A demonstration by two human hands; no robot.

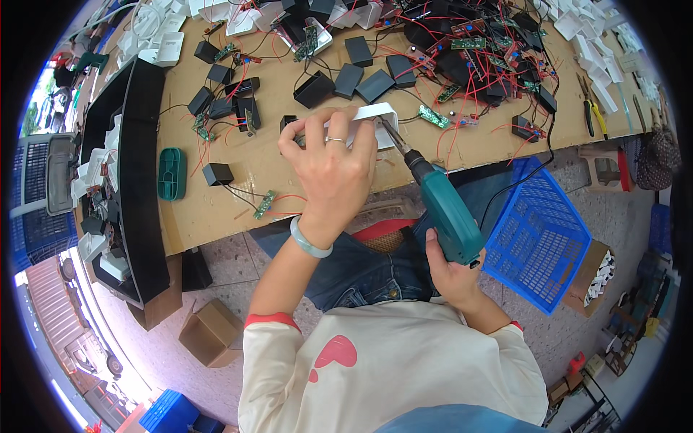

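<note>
My left hand is closed over a white plastic housing and steadies it above the cardboard-covered table. In my right hand is a teal electric screwdriver, gripped around its body. Its metal bit reaches into the open side of the white housing, where the tip's exact contact is hidden. Just beyond my left hand stands an open black box. Several black blocks lie near it, among them one black block. A small green circuit board with red wires lies right of the housing.
Heaped wired boards and white housings cover the far side. A black bin stands at left beside a green tray. Pliers lie at right. Below are a blue crate and a cardboard box.
</note>
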